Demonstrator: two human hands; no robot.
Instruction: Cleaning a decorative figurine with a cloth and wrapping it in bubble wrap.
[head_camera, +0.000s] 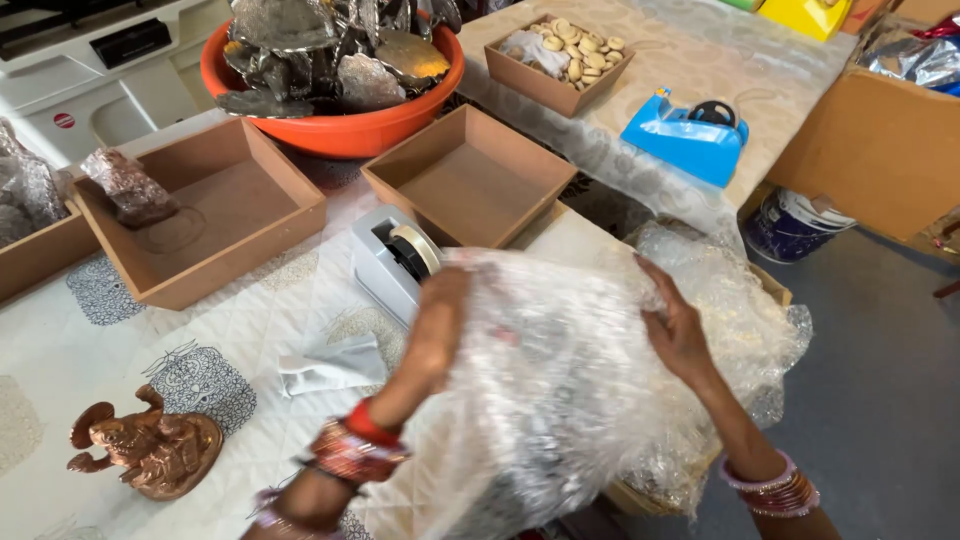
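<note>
A: Bubble wrap (560, 390), a big clear sheet, sits bunched at the bench's (60, 330) near edge, between both hands.

B: What lies left of it?

A: Far left, a copper-coloured figurine (150, 450) on the patterned cloth. Behind it, an open brown tray (230, 245) with a small wrapped lump (128, 185) at its back corner. A crumpled white scrap (332, 365) lies near the left forearm.

B: And the left hand?

A: The left hand (440, 325) is pressed against the wrap's left side, fingers tucked behind the plastic; I cannot tell how tightly they close. Red bangles (355, 445) ring that wrist.

B: Behind the hands?

A: A grey tape dispenser (392, 262) just beside the left hand, then an empty brown box (468, 180). Further back, an orange basin (335, 125) piled with silvery pieces, and a smaller box of pale round bits (560, 62).

B: The right side?

A: The right hand (675, 330) lies flat and spread on the wrap's right part, palm down, fingers apart. The two hands stand well apart. Beyond it sits a blue tape dispenser (688, 138), and a large cardboard carton (880, 150) at the far right.
</note>
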